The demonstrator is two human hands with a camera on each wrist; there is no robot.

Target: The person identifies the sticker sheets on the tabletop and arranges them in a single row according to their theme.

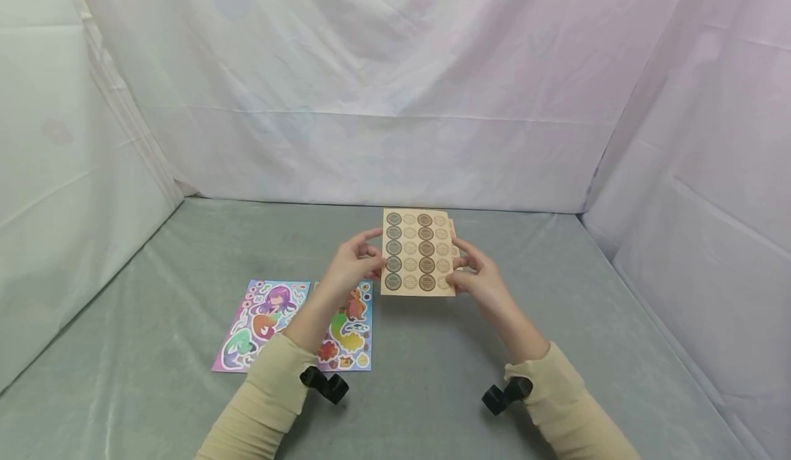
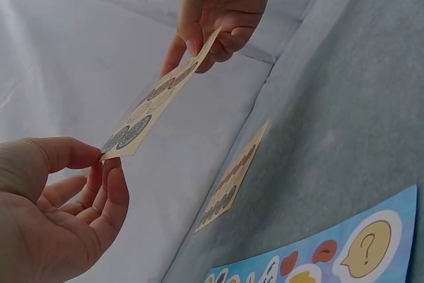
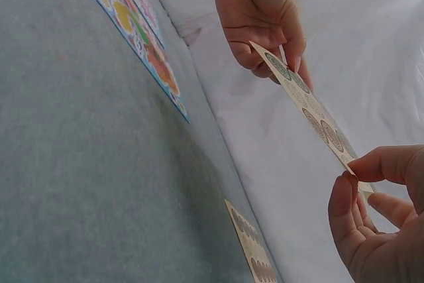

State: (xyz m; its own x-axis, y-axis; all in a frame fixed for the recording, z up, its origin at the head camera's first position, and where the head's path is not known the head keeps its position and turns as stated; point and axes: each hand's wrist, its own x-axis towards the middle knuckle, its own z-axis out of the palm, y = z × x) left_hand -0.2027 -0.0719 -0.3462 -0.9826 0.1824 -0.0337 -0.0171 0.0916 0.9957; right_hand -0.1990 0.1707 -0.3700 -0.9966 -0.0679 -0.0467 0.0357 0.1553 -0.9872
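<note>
Both hands hold up a tan sticker sheet (image 1: 410, 248) printed with rows of round brown and pale stickers. My left hand (image 1: 353, 266) pinches its left edge between thumb and fingers. On the opposite side my right hand (image 1: 480, 274) pinches the lower right edge. The left wrist view shows the raised sheet (image 2: 149, 107) tilted, well above the table. A second tan sticker sheet (image 2: 232, 180) with round stickers lies on the table beyond it; in the head view the raised sheet hides most of this one.
To the left, a mermaid sticker sheet (image 1: 262, 323) lies flat on the grey tabletop (image 1: 426, 384). Beside it is a blue-edged sticker sheet (image 1: 349, 336) with colourful figures, partly covered by my left forearm. White cloth (image 1: 395, 151) hangs along the back and both sides.
</note>
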